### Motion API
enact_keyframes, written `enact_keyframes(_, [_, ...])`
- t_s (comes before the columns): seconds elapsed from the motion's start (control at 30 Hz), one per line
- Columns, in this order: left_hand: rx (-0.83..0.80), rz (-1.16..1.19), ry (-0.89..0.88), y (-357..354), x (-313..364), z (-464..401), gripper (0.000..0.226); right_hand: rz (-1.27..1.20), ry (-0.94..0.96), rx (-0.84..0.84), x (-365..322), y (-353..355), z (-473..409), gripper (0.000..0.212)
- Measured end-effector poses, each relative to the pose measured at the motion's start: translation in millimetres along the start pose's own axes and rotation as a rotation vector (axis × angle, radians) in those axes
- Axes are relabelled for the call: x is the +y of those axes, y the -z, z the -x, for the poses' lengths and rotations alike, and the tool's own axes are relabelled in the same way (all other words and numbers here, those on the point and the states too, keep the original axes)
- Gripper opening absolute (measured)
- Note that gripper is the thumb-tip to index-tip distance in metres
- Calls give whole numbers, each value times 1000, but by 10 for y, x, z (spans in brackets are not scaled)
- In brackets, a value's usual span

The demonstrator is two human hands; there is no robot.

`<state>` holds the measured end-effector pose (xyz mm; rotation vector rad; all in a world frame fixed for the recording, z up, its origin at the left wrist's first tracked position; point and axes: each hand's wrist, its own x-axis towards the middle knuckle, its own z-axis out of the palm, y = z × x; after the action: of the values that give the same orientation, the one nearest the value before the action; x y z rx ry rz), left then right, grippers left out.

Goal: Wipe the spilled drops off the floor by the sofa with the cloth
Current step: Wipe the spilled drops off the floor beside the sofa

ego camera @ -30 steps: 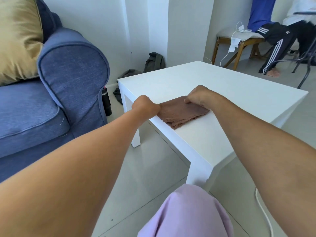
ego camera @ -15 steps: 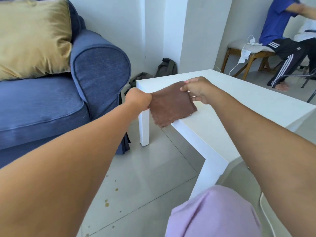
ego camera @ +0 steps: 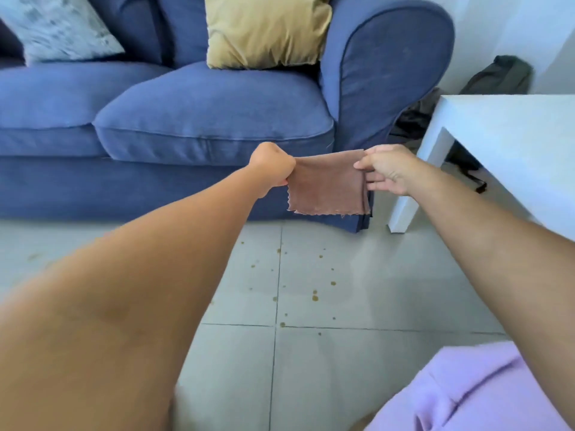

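Note:
A folded brown cloth (ego camera: 326, 185) hangs in the air in front of the blue sofa (ego camera: 199, 119), stretched between my two hands. My left hand (ego camera: 272, 168) is a fist shut on its left edge. My right hand (ego camera: 385, 169) pinches its right edge with fingers and thumb. Below the cloth, several small brown drops (ego camera: 315, 297) are scattered over the grey floor tiles (ego camera: 357, 368), close to the sofa's front right corner. The cloth is well above the floor and touches nothing else.
A white low table (ego camera: 510, 129) stands at the right, its leg (ego camera: 404, 213) near the sofa corner. A dark bag (ego camera: 497, 77) lies against the wall behind. Yellow (ego camera: 264, 29) and grey (ego camera: 59, 26) cushions sit on the sofa. My knee in lilac fabric (ego camera: 485, 396) is at bottom right.
Both hands lifted the cloth off the white table and carried it left, over the floor in front of the sofa. My view turned left and down, bringing the drops into sight.

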<state>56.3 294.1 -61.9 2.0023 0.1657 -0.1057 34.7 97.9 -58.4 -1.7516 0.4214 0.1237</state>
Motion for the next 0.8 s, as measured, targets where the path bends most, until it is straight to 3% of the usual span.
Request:
enact_keyframes(0.2, [155, -4, 213, 709, -1005, -100, 24, 70, -72, -235, 242, -1199, -317, 26])
enact_keyframes(0.4, [185, -27, 443, 989, -2135, -261, 21, 198, -210, -356, 902, -2240, -634, 29])
enact_keyframes(0.5, [163, -27, 544, 961, -2703, -322, 13, 212, -311, -369, 1343, -2591, -717, 28])
enact_keyframes(0.67, [125, -26, 703, 839, -3565, -397, 17, 232, -474, -360, 2028, -3037, -831, 21])
enact_keyframes(0.8, [130, -39, 727, 774, -3996, -489, 14, 206, -521, -305, 2424, -3274, -934, 34])
